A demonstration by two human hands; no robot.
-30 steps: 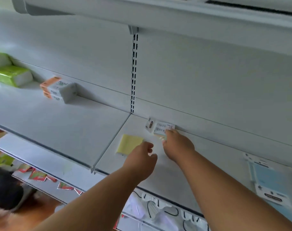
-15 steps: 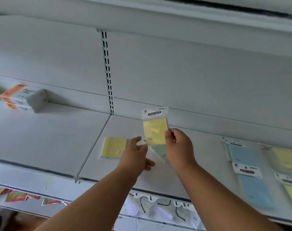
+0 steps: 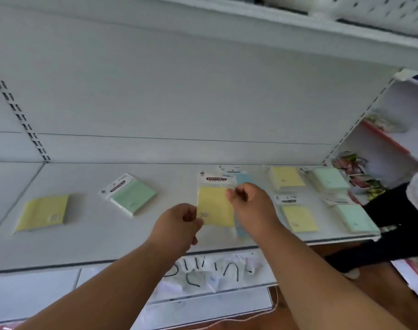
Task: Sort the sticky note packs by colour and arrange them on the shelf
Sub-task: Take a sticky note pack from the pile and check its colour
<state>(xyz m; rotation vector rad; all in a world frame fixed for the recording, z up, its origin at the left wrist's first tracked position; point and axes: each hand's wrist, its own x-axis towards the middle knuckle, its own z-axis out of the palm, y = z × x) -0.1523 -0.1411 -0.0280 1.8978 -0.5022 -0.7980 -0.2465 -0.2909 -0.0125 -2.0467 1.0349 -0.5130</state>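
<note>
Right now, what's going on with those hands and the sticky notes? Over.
Left hand and right hand both pinch the yellow pack above the shelf. Blue pack lies directly behind it. Green pack sits left, apart.

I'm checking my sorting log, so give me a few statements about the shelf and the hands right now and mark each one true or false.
1. Both hands hold the yellow pack. True: the left hand pinches its lower left edge and the right hand its right edge.
2. A green pack lies on the shelf left of the hands. True.
3. The held pack is blue. False: it is yellow; a blue pack lies behind it.
4. The far-left pack is green. False: it is yellow.
5. Right of the hands lie only yellow packs. False: green packs lie there too.
</note>
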